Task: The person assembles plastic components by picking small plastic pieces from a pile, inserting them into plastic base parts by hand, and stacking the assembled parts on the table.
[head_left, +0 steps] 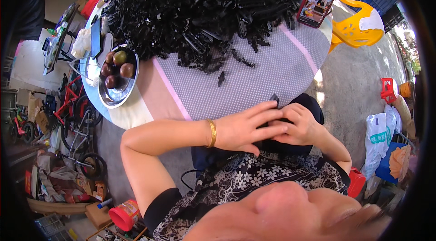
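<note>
Patterned cloth covered the round table (254, 87) in front of you, and a great pile of black plastic pieces (181, 18) filled it at twelve o'clock. At ten stood a metal bowl (109, 96) of round, mostly dark fruits (126, 70); toward one, a phone (316, 4) leaned upright, with a yellow chair (356, 29) beyond it at two. Your hands met at four o'clock, just off the near edge. Your right hand (298, 125) was curled, apparently pinching a small black piece (274, 99), whose tip showed above the fingers. Your left hand (245, 125) lay across the right one's fingers; whether it gripped anything could not be told. You seemed to be working that one piece between both hands. Next, judging by this pose, you needed a steady right-hand pinch while the left fingers pressed or turned the piece.
</note>
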`<state>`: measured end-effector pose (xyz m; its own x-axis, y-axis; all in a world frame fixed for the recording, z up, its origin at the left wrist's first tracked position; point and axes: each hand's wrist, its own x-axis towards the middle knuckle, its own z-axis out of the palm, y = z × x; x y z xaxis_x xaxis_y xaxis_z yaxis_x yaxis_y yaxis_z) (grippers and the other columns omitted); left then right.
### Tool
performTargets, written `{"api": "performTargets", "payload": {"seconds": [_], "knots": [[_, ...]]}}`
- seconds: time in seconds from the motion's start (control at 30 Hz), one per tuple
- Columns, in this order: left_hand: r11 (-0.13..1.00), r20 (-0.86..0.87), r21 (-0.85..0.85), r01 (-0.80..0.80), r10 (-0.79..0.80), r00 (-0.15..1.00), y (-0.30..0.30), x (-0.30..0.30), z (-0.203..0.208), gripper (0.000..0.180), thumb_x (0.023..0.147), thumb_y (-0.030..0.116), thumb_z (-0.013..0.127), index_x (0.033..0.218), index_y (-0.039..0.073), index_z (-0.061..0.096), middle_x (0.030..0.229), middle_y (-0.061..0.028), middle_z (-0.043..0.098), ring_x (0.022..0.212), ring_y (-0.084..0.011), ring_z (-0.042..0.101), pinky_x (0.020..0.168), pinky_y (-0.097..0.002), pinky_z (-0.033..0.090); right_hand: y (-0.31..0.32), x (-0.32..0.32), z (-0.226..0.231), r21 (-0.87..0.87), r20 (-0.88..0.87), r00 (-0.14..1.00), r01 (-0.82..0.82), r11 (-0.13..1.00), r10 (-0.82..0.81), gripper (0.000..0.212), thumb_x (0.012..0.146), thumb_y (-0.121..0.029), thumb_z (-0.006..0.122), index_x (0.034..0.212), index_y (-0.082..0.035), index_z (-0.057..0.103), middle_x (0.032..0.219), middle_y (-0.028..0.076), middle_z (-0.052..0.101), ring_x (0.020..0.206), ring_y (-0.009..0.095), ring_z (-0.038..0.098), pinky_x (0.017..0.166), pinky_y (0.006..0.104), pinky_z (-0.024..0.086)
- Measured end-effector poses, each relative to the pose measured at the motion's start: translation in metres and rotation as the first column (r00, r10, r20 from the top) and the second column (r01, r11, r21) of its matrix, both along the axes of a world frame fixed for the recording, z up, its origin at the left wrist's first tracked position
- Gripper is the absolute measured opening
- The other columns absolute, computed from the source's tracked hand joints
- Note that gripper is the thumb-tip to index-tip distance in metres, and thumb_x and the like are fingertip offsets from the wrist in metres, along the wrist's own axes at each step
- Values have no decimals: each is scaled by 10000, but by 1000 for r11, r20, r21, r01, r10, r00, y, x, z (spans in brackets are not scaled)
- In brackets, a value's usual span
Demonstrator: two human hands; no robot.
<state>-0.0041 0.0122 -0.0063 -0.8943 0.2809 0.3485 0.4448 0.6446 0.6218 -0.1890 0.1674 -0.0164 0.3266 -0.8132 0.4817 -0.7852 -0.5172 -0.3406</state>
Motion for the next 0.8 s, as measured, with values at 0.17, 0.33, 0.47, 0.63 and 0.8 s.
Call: {"api": "performTargets", "payload": {"seconds": [0.17,0.33,0.47,0.63,0.8], "knots": [[933,-316,-300,201,-296,901,8,-3,-6,396,788,109,555,1171,32,487,1051,-147,495,1021,-298,519,834,-364,488,-1,-2,4,85,65,990,-129,988,123,180,639,-138,735,721,-79,587,722,44,530,639,212,561,568,315,449],[968,-490,-236,79,-189,851,-6,-3,3,296,761,126,603,1024,-6,571,844,-106,560,795,-255,594,733,-337,498,-16,-1,32,199,355,931,-164,966,85,86,699,-58,696,757,-54,632,670,53,572,602,202,581,538,280,449],[940,-535,-16,-340,279,798,-41,-1,18,280,706,121,677,952,1,616,870,-119,616,753,-278,617,666,-377,512,-37,18,77,291,842,521,-215,932,-143,154,894,-55,526,997,-12,631,780,48,613,656,110,574,577,245,461],[499,-131,305,-811,866,483,-44,-4,20,209,826,-35,589,1032,-7,602,923,-69,666,849,-153,626,784,-257,479,-97,101,154,174,963,-33,-686,706,-269,283,937,-274,502,986,-11,592,750,35,569,648,90,538,579,242,446],[614,-340,242,-751,779,527,-69,-1,19,221,770,-74,604,984,-16,617,864,-94,656,803,-192,626,755,-284,484,-107,146,183,53,991,-51,-701,711,-124,373,963,-292,464,759,10,544,563,60,498,533,131,451,505,328,388]]}}
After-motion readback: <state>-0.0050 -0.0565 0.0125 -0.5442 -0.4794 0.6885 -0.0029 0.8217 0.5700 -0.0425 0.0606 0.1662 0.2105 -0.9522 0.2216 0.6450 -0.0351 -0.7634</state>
